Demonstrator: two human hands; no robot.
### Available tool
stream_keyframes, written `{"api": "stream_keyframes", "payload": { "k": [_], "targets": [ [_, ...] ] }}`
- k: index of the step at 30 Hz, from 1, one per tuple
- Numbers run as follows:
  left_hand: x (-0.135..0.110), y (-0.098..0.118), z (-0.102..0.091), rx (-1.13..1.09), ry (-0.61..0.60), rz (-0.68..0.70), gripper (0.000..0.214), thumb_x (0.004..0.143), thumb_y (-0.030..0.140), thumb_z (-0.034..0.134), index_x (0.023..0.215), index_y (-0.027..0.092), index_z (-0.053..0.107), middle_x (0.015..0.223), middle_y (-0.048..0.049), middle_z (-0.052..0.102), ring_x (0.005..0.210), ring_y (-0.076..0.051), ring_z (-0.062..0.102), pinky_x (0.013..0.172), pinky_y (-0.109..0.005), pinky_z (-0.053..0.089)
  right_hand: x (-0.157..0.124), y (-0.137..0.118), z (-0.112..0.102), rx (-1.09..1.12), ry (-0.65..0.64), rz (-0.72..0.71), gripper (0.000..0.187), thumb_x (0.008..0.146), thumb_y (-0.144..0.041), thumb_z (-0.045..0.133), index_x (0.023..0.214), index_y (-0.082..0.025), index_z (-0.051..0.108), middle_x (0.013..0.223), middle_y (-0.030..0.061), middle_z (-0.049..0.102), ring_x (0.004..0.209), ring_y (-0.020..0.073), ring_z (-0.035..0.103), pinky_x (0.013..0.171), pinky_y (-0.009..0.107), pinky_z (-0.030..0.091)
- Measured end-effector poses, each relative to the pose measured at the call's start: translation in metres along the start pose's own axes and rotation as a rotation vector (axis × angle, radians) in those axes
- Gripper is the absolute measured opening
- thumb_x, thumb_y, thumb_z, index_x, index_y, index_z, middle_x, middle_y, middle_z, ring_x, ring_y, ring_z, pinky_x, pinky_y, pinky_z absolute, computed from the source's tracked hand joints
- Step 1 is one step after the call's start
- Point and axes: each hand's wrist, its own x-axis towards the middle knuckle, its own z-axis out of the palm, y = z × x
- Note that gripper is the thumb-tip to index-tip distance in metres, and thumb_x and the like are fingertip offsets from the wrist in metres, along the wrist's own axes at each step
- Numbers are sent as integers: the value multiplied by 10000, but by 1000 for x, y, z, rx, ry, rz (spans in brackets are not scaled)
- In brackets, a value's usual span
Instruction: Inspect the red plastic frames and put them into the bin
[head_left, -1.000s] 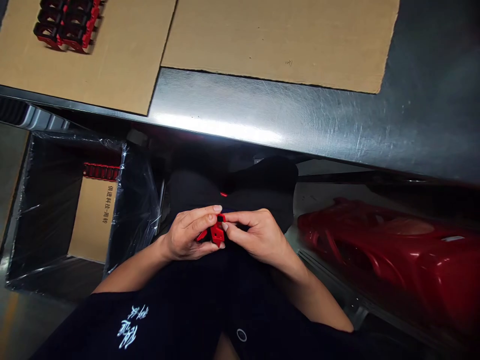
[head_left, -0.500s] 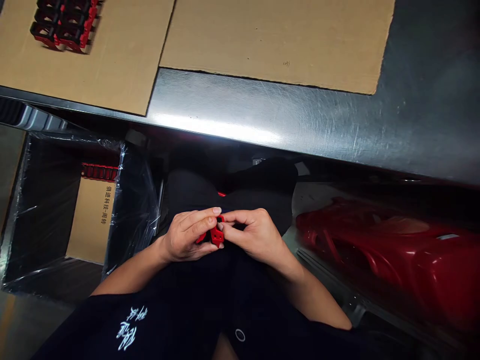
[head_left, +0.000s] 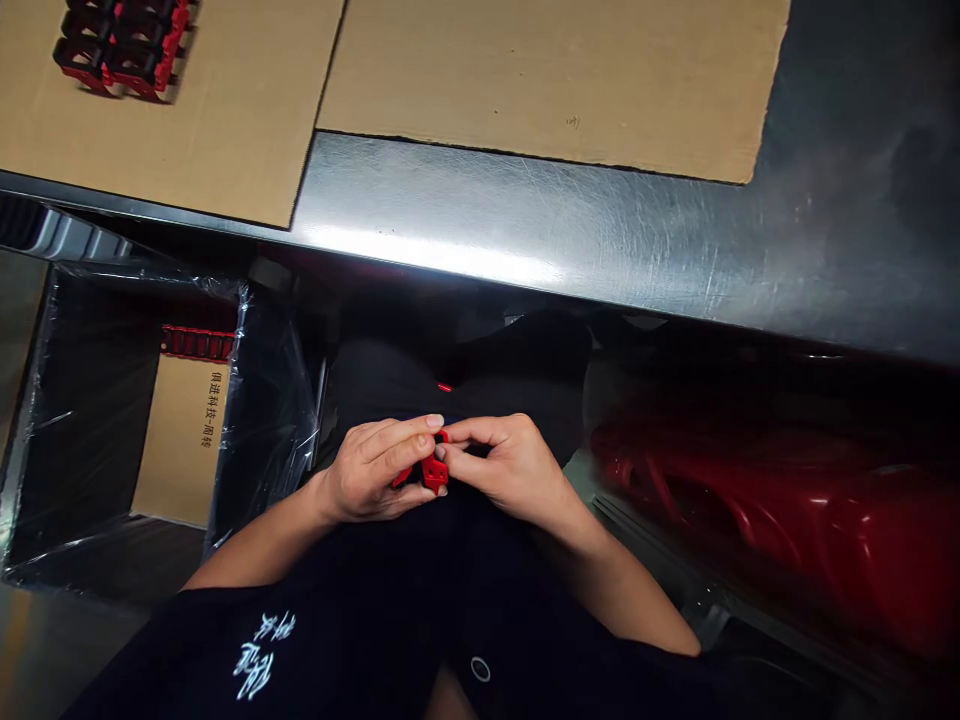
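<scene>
Over my lap, below the table edge, both hands pinch one small red plastic part. My left hand curls around it from the left, thumb under and fingers over. My right hand closes on its right side with fingertips pressed together. Much of the part is hidden by my fingers. A tiny red piece lies on my dark trousers just beyond the hands.
A steel table carries two cardboard sheets; a block of red-and-black parts sits at far left. A plastic-lined box with a row of red parts stands left of my knees, a red plastic bin right.
The hands stay together on the red part with only slight finger shifts. The view has drifted a little, and the red bin at right looks blurred now.
</scene>
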Motion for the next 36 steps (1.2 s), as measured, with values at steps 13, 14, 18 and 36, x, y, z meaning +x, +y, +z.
{"api": "stream_keyframes", "payload": {
  "k": [13, 14, 18, 36],
  "targets": [
    [-2, -2, 0, -14, 3, -4, 791, 847, 400, 786, 1497, 123, 431, 1176, -210, 730, 859, -208, 764, 647, -284, 634, 2, -1, 1, 7, -13, 57, 199, 886, -195, 669, 984, -214, 841, 758, 9, 809, 702, 180, 752, 658, 242, 535],
    [-3, -2, 0, -22, 3, -7, 797, 841, 401, 791, 1495, 115, 436, 1175, -216, 727, 864, -213, 765, 651, -289, 636, 2, -2, 0, -1, -24, 55, 213, 887, -183, 656, 987, -214, 841, 753, 7, 807, 691, 174, 744, 650, 239, 527],
    [-2, -2, -3, -66, -2, -32, 829, 842, 427, 789, 1512, 115, 416, 1203, -221, 715, 959, -231, 766, 731, -315, 658, 1, -2, -7, -40, -82, 19, 273, 879, -142, 616, 1022, -211, 839, 741, -11, 799, 618, 140, 696, 577, 221, 465],
    [1, 0, -8, -153, -36, -143, 896, 788, 458, 831, 1525, 166, 414, 1269, -201, 698, 1124, -267, 729, 886, -376, 656, -2, -2, -14, -59, -130, -85, 315, 914, -180, 591, 1153, -221, 792, 903, 11, 827, 762, 179, 755, 702, 250, 543]
  ]
}}
